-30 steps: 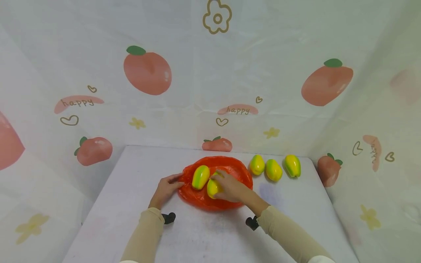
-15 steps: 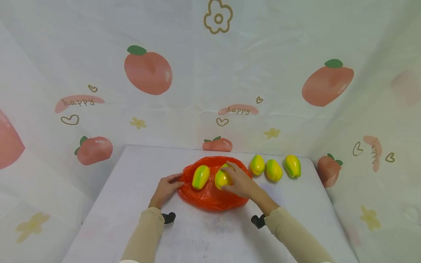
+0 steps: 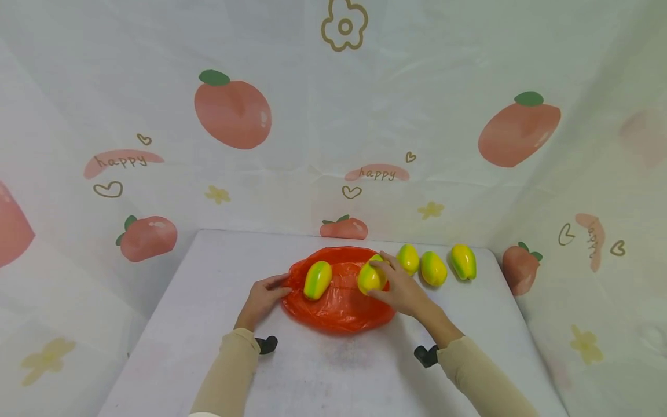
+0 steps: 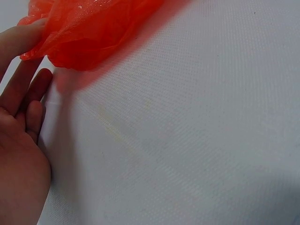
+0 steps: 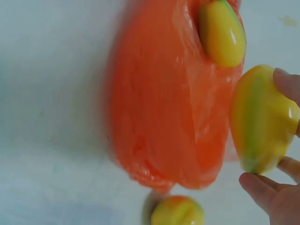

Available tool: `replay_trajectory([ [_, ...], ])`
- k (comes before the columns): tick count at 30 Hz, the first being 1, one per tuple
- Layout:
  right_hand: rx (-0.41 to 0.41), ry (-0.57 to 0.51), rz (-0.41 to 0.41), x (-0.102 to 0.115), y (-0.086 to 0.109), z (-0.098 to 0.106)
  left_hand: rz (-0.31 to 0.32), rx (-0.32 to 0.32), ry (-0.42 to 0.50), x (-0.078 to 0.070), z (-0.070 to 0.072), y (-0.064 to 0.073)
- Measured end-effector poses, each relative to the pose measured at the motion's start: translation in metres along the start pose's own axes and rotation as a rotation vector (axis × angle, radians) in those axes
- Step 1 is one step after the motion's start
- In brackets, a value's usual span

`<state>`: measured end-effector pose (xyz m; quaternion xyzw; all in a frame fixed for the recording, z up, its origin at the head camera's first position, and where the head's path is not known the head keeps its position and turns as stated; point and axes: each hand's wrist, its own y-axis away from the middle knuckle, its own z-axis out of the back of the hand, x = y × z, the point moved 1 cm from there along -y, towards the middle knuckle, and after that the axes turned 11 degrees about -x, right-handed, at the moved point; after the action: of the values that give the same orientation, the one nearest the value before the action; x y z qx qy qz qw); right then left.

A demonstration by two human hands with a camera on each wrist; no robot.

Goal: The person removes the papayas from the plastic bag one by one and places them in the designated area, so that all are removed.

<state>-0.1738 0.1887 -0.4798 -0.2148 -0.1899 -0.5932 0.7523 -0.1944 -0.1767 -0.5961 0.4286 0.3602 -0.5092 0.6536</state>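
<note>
A red plastic bag lies spread with its mouth opened on the table. At its left edge my left hand holds the film, thumb over it and a finger behind, as the left wrist view shows. My right hand grips a glossy yellow papaya with green streaks, thumb on one side and fingers on the other. The held papaya is over the bag's right part in the head view. Another papaya rests on the left part of the bag.
Three more yellow-green papayas stand to the right of the bag: a near one, a middle one and a far-right one. White printed cloth walls the table at the back and sides.
My right hand has carried its papaya from the middle of the bag to the right and slightly back. The left hand stays at the bag's left edge.
</note>
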Motion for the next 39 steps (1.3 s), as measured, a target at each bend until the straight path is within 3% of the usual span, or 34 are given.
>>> replay_trajectory([
  [5,-0.040,0.018,-0.021,-0.009,0.003,0.009,0.000,0.004,-0.009,0.001,0.000,-0.001],
  [12,-0.105,0.022,0.016,-0.021,0.008,0.017,-0.002,0.001,0.001,0.002,0.000,0.000],
  [21,-0.111,0.029,-0.050,-0.041,0.019,0.026,0.014,0.004,-0.009,0.002,-0.001,0.000],
  [32,-0.200,0.034,-0.029,-0.072,0.030,0.042,0.024,0.022,-0.031,0.001,0.002,-0.003],
  [39,-0.229,0.067,-0.064,-0.088,0.039,0.053,0.034,0.019,-0.016,0.000,0.002,-0.002],
])
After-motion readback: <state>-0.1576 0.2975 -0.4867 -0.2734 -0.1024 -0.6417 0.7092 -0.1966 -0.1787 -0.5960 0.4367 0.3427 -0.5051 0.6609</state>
